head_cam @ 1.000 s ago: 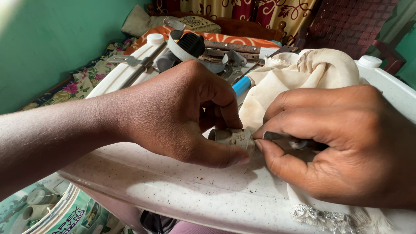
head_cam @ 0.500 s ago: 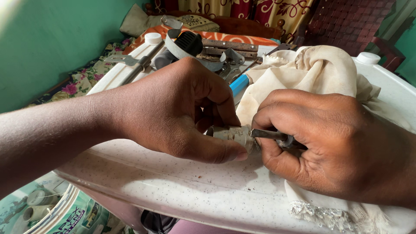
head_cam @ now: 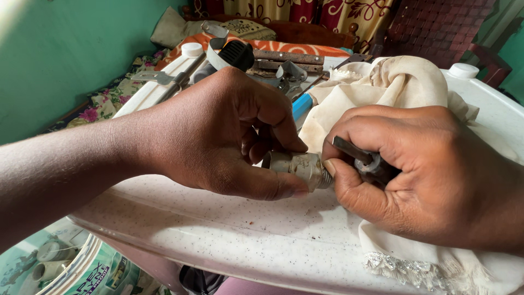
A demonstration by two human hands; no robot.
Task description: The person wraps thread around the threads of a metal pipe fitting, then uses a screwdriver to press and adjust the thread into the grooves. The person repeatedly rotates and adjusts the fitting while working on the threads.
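Note:
My left hand (head_cam: 229,136) grips a short grey metal pipe fitting (head_cam: 299,167) with a threaded end, thumb under it and fingers curled over it. My right hand (head_cam: 420,169) meets the fitting's threaded end and is closed around a dark metal valve part with a thin lever (head_cam: 364,160) sticking out between the fingers. Both hands rest low over a white speckled plastic table (head_cam: 245,240). A cream cloth (head_cam: 393,87) lies under and behind my right hand.
Metal tools, a blue-handled tool (head_cam: 301,106) and a black knob (head_cam: 236,53) lie at the table's far side. A bucket with pipe pieces (head_cam: 71,267) stands below left. A green wall is at left, curtains and a dark chair behind.
My right hand has moved left and turned, bringing the dark lever part against the fitting's threaded end. The fitting now shows more plainly between the hands.

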